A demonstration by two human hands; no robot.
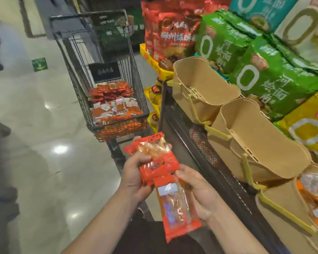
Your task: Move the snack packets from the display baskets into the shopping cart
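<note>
- Left hand [136, 173] grips a bunch of red snack packets [154, 158], thumb across the front and fingers curled behind; the bunch sits low in the middle of the view, in the air between the cart and the display, touching neither
- Right hand [198, 195] holds one long red packet [174, 204] from its right side, thumb lying on the upper edge and fingers behind; this packet hangs tilted, lower end towards the person, its upper end tucked against the bunch in the left hand
- Shopping cart [77, 85] stands ahead on the left, well apart from both hands; its floor is covered with a heap of red and orange packets [114, 105], some showing white labels; a dark sign [105, 72] hangs inside its far end
- Tan display baskets with yellow handles sit in a row on the right along a dark shelf edge [226, 182]; far basket [200, 85] and middle basket [261, 143] show bare interiors; nearest basket [279, 208] holds orange and red packets [314, 197] at the frame edge
- Behind the baskets, big green bags [261, 74], red bags [171, 33] and a yellow bag [307, 131] stacked
- Glossy pale floor [35, 143]; green arrow sticker [39, 64] on it to the left of the cart
</note>
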